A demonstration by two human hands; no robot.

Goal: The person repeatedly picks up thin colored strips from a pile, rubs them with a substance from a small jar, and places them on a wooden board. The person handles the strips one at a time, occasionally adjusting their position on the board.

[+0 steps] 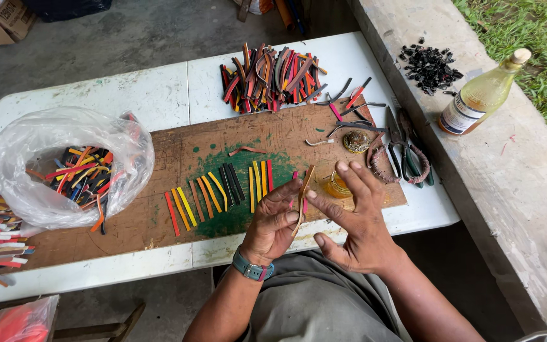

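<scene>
- white table [128, 95] carrying a wooden board [178, 142]
- clear plastic bag [39, 152] of coloured strips at board's left end
- row of coloured strips [216, 193] on the board
- right hand [356, 218] fingers spread, fingertips touching brown strip [303, 196]
- left hand [276, 221] pinching brown strip, above board's front edge

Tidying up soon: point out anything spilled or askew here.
Small black pieces lie scattered loose on the grey concrete ledge, off the white table. Coloured strips poke out of the clear plastic bag.
</scene>
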